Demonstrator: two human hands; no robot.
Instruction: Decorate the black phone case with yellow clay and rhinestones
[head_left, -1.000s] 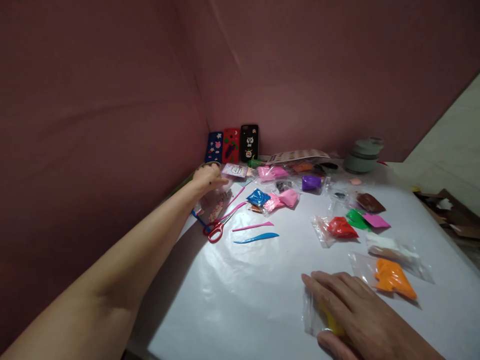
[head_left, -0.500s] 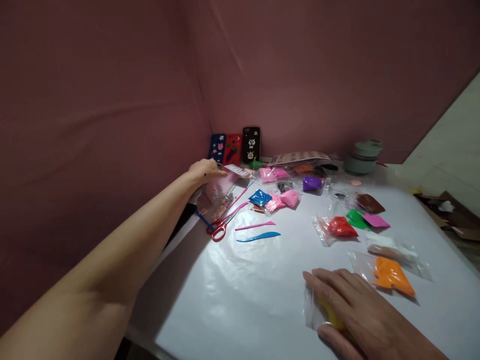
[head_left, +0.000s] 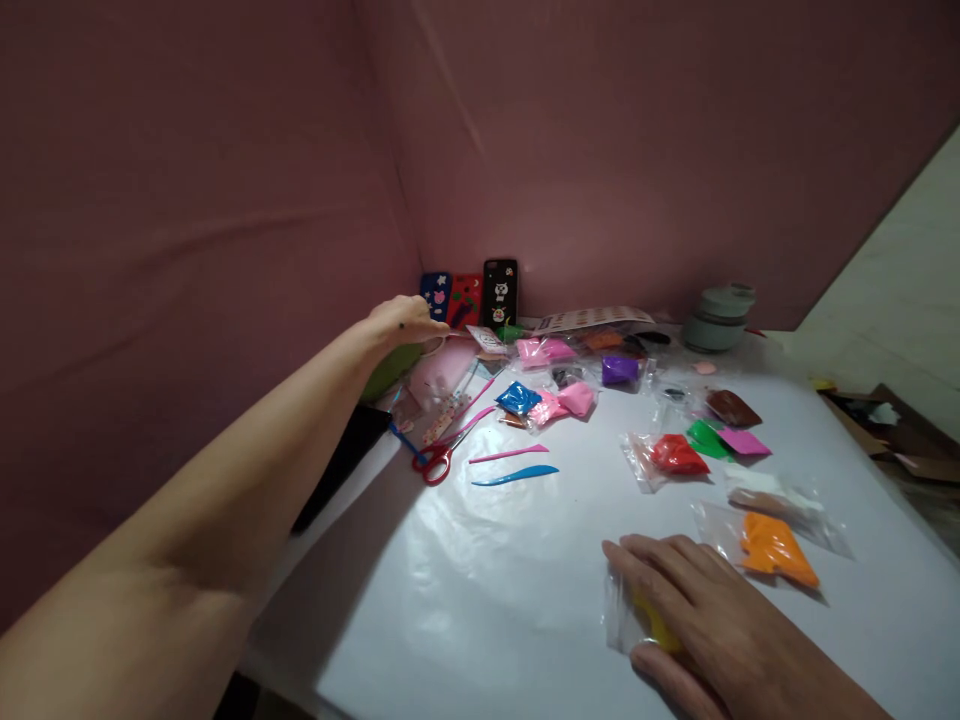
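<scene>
My left hand (head_left: 405,318) reaches to the far left corner of the table, beside the phone cases and above a pale pink plastic packet (head_left: 450,360). Its fingers point away and are mostly hidden, so whether it holds something cannot be made out. A green object (head_left: 394,366) shows just under that wrist. At the near right, my right hand (head_left: 697,600) is closed over a clear packet of yellow clay (head_left: 654,622), thumb on the near side and fingers over the top. A packet of orange clay (head_left: 778,548) lies just to its right.
Red scissors (head_left: 435,465), a pink modelling tool (head_left: 510,454) and a blue modelling tool (head_left: 516,476) lie mid-table. Clay packets, among them red (head_left: 679,455), blue (head_left: 517,398) and purple (head_left: 619,370), are spread behind. A black phone case (head_left: 500,292) and a green-grey container (head_left: 716,322) stand at the back.
My left hand has risen slightly and shifted a little left; the green object and more of a dark flat thing now show below the forearm. My right hand stays on the yellow packet.
</scene>
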